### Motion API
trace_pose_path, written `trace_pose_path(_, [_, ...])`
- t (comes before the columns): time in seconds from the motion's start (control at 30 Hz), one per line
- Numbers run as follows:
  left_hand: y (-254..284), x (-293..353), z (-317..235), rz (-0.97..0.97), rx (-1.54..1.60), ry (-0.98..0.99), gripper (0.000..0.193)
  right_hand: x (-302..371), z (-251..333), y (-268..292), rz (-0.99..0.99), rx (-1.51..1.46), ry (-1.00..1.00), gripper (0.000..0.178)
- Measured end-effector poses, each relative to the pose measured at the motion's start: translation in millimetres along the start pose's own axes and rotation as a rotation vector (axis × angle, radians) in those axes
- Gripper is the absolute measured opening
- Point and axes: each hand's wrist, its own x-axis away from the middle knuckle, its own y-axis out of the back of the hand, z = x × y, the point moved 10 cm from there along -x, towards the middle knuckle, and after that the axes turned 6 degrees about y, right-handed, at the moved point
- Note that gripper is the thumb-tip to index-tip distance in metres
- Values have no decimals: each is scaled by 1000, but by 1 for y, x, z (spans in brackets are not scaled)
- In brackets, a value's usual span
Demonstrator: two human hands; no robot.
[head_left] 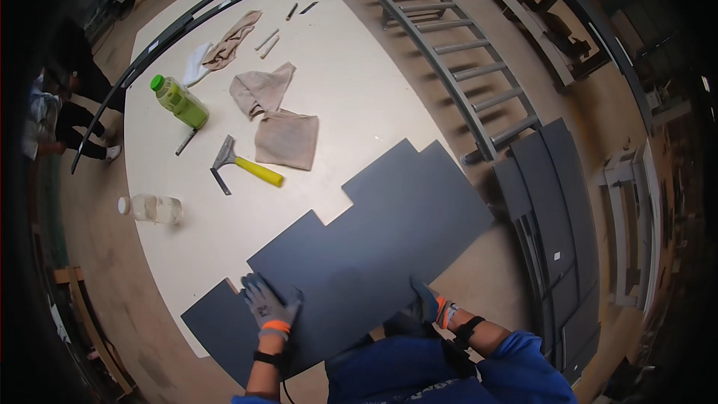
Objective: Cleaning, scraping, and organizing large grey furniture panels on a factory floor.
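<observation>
the white table (351,75) bears a dark notched panel (389,217) across its near end; even support should keep it level. the left hand (269,305) lies spread, gripping nothing, on the panel's near left; the right hand (428,303) meets its near edge, how closed i cannot tell.

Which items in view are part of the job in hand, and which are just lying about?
Likely in the job:
dark grey panel, left hand flat on it, right hand at its near edge
white table, partly under it

Apparently lying about, untouched:
yellow-handled scraper
beige cloths
green-capped bottle
clear bottle
</observation>
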Motion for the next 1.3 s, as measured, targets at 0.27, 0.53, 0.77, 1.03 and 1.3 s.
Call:
trace_pose_path(0.27, [8, 192, -71, 110, -174, -318, 100, 81, 23, -52, 10, -182, 0, 43])
trace_pose_path(0.53, [168, 147, -40, -58, 116, -476, 54, 169, 83, -166, 436, 501, 108, 51])
trace_pose_path(0.77, [249, 79, -36, 253, 314, -301, 41, 126, 58, -94, 268, 411, 17, 63])
trace_pose_path(1.03, [271, 93, -104, 443, 308, -219, 40, 11, -45, -38, -85, -191, -96, 77])
trace_pose_path(1.3, [252, 74, -77, 515, 393, -254, 38, 26, -33, -105, 391, -619, 134, 30])
